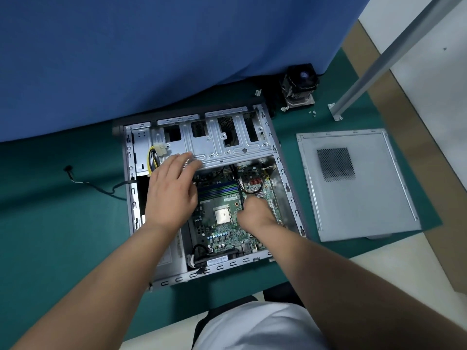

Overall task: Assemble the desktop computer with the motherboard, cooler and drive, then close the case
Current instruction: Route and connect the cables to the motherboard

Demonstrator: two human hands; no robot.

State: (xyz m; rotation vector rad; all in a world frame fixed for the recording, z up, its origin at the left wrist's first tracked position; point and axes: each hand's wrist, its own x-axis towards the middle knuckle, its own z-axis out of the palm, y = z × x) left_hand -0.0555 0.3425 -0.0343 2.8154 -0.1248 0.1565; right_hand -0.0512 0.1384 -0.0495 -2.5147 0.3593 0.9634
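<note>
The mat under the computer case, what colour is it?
Dark green. The mat shows best in the head view, the only one given.

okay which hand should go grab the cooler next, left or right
Probably the right hand. The cooler sits outside the case, beyond its far right corner; the left hand is over the case's left half.

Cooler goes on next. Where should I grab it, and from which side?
Probably by the black fan housing of the cooler, from above. It stands upright on the green mat with its metal base down, beside the blue cloth, so the top is free.
</note>
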